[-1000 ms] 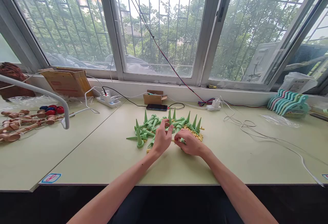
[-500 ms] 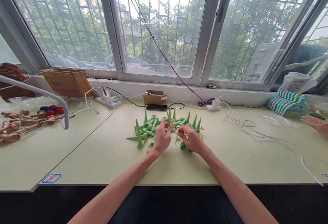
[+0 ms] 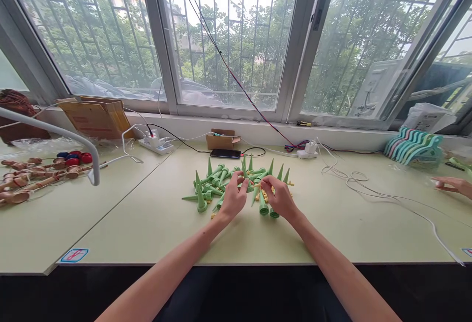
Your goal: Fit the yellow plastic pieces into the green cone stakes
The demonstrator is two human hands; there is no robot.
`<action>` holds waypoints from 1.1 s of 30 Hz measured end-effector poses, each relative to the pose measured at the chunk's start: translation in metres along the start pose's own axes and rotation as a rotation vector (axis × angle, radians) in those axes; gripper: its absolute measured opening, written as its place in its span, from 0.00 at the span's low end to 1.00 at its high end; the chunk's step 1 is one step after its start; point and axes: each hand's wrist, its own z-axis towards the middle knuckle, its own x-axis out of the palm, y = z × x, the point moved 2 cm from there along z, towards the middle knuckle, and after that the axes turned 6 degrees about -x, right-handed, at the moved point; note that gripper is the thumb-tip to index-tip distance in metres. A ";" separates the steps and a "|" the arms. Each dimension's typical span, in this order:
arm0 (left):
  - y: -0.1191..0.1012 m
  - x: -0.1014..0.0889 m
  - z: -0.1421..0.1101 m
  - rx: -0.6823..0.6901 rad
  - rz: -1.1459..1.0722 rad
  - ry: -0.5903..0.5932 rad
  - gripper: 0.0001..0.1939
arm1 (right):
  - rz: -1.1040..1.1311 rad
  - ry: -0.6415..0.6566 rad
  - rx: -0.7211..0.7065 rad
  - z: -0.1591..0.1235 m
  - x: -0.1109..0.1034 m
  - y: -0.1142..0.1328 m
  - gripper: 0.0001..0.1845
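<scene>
My left hand [image 3: 235,196] is closed around a green plastic cone spike [image 3: 244,169], which stands tip up between thumb and fingers. Just right of it, my right hand [image 3: 279,197] pinches a small yellow piece [image 3: 257,186] at the fingertips, held level beside the spike's lower end. Whether the piece touches the spike I cannot tell. Around both hands lies a pile of similar green spikes, some upright like the front-left spike [image 3: 200,199], others on their sides. Two green open-ended pieces [image 3: 263,209] lie below my right hand. Small yellow parts [image 3: 270,198] are partly hidden behind that hand.
Behind the pile lie a phone [image 3: 225,154] and a small cardboard box [image 3: 222,140]. Wooden kendama toys [image 3: 33,182] and a white lamp arm [image 3: 94,160] are left. White cables [image 3: 356,180], stacked hangers [image 3: 413,149] and another person's hand [image 3: 455,185] are right.
My right hand has drawn slightly right and up from the spike, showing the small yellow piece and more open-ended pieces beneath. My left hand stays put. The other person's hand has shifted.
</scene>
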 end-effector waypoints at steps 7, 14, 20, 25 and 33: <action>-0.001 0.003 -0.001 -0.050 -0.054 0.104 0.18 | -0.004 -0.043 0.021 0.001 0.000 0.000 0.13; -0.004 0.004 -0.002 -0.047 -0.076 0.108 0.17 | 0.002 -0.022 0.027 0.000 0.000 -0.002 0.13; -0.004 0.003 -0.002 -0.040 -0.088 0.110 0.16 | 0.003 -0.020 0.024 0.000 0.000 -0.002 0.13; -0.004 0.004 -0.003 -0.048 -0.097 0.109 0.15 | -0.003 -0.017 0.023 0.000 0.001 -0.004 0.12; -0.005 0.003 -0.004 0.000 -0.061 0.105 0.16 | -0.012 0.000 0.013 0.000 0.000 -0.002 0.13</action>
